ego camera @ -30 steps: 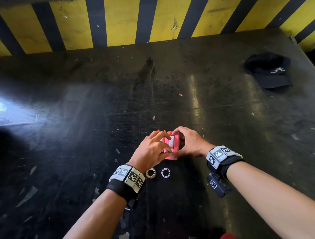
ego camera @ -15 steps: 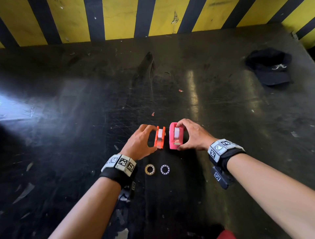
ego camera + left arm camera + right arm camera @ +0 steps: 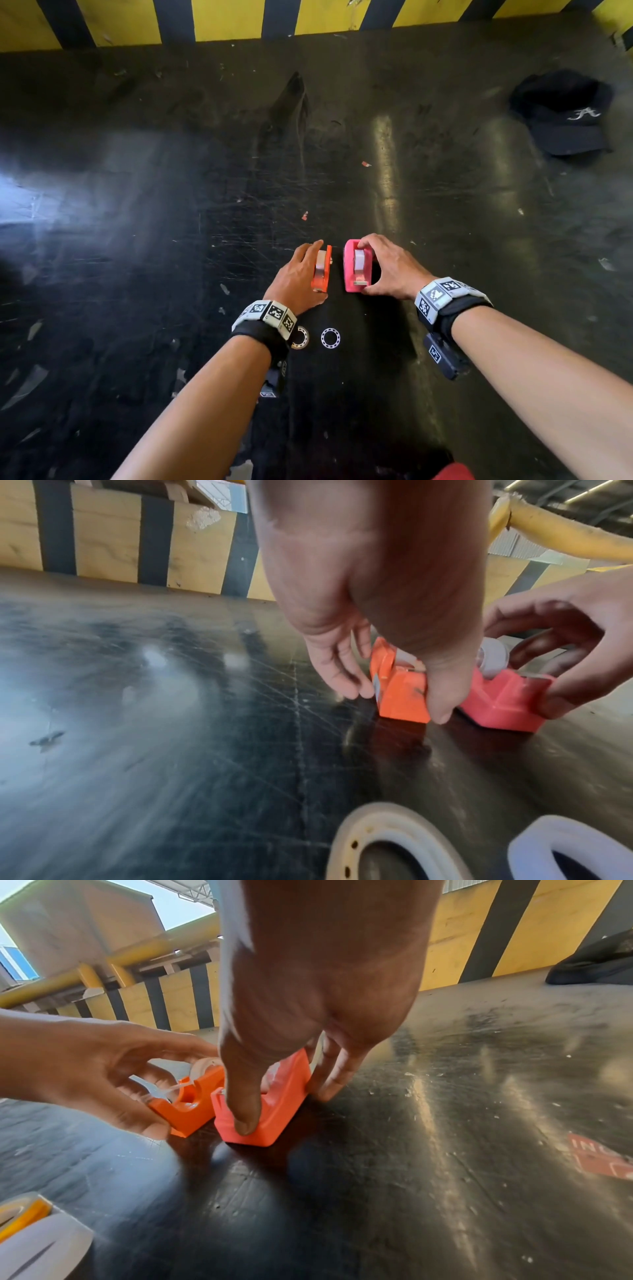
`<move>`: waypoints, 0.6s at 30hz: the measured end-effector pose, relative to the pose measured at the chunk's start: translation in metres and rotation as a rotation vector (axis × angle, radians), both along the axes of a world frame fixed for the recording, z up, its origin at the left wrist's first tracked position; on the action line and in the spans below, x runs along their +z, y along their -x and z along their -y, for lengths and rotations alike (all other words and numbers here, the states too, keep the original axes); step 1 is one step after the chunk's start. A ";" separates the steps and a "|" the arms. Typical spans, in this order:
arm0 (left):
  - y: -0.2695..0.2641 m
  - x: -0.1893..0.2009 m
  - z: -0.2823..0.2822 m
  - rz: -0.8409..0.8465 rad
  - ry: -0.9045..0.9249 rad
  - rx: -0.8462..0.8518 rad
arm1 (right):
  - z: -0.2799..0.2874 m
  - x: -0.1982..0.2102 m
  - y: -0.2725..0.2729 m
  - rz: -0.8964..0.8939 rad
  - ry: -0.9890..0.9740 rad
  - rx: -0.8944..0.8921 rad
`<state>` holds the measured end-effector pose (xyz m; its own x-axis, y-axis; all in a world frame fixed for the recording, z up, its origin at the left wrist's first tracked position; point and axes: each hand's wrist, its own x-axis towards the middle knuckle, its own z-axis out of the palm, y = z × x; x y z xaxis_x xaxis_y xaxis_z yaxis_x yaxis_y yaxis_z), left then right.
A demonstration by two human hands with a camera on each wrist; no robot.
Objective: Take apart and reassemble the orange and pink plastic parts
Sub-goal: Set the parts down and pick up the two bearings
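Right now my left hand (image 3: 298, 274) pinches the orange part (image 3: 323, 270) between thumb and fingers, and my right hand (image 3: 390, 267) pinches the pink part (image 3: 350, 270) the same way, thumb at the near end and fingers over the far end. Both parts stand on the dark tabletop (image 3: 171, 240), just beside each other with a narrow gap between them, in front of my wrists.

Close behind my left wrist lie two small rings: a cream ring (image 3: 301, 337) partly hidden under my wristband, and a white ring (image 3: 330, 338) just to its right. They sit well clear of the two parts, but right under the line of my left forearm. A black cap (image 3: 565, 113) lies far off toward the right rear corner.

Each part is a blocky moulded plastic shell with a stepped profile and a roll of clear tape (image 3: 493, 656) sitting in its hollow; the orange one (image 3: 404, 696) is narrower, the pink one (image 3: 274, 1110) broader with rounded corners. The tabletop is glossy black, heavily scratched, dotted with pale flecks and a few small red scraps (image 3: 365, 164).

A yellow-and-black striped wall (image 3: 222, 20) closes off the far edge. To the left and ahead of the parts the surface is open.
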<state>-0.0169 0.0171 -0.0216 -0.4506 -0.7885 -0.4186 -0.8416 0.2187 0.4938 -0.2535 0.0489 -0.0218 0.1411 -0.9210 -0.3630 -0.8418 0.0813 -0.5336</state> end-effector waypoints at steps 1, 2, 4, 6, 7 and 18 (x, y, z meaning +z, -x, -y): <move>0.000 -0.002 -0.002 -0.012 0.014 0.023 | 0.000 -0.001 0.000 0.003 -0.007 -0.005; 0.001 -0.004 -0.005 -0.021 0.031 0.041 | -0.001 -0.002 0.000 0.006 -0.013 -0.008; 0.003 -0.006 -0.008 -0.028 0.041 0.071 | -0.002 -0.002 -0.001 0.007 -0.023 -0.019; 0.004 -0.006 -0.008 -0.022 0.027 0.082 | -0.003 0.000 -0.003 0.006 -0.044 -0.023; 0.004 -0.004 -0.008 -0.022 0.021 0.082 | -0.003 0.002 -0.004 0.010 -0.057 -0.023; -0.057 0.010 -0.043 0.094 -0.123 0.059 | -0.060 0.016 -0.067 -0.030 0.306 0.345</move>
